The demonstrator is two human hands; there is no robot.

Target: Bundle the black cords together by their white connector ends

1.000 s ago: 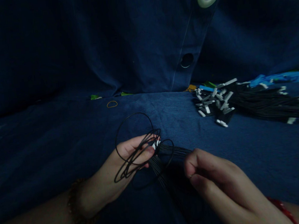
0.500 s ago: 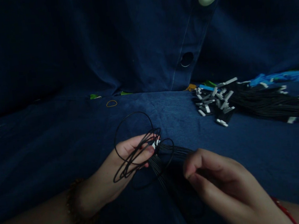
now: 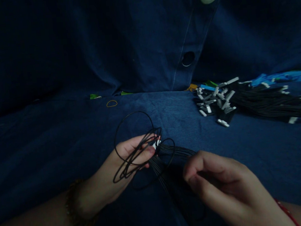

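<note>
Above the blue cloth (image 3: 63, 142), the left hand (image 3: 129, 153) pinches several coiled black cords (image 3: 167, 149). Their straight tails are not yet coiled; the right hand (image 3: 218, 183) pinches them.

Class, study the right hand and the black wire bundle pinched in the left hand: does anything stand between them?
Nothing visible does. The wire bundle runs from the left hand straight to the right hand, over blue cloth. Whether its fingers grip the strands is too dark to tell.

cord loops (image 3: 136, 148) in left hand (image 3: 123, 161) | right hand (image 3: 221, 188) beside | cord pile (image 3: 247, 100) far right on cloth (image 3: 63, 142)
</note>
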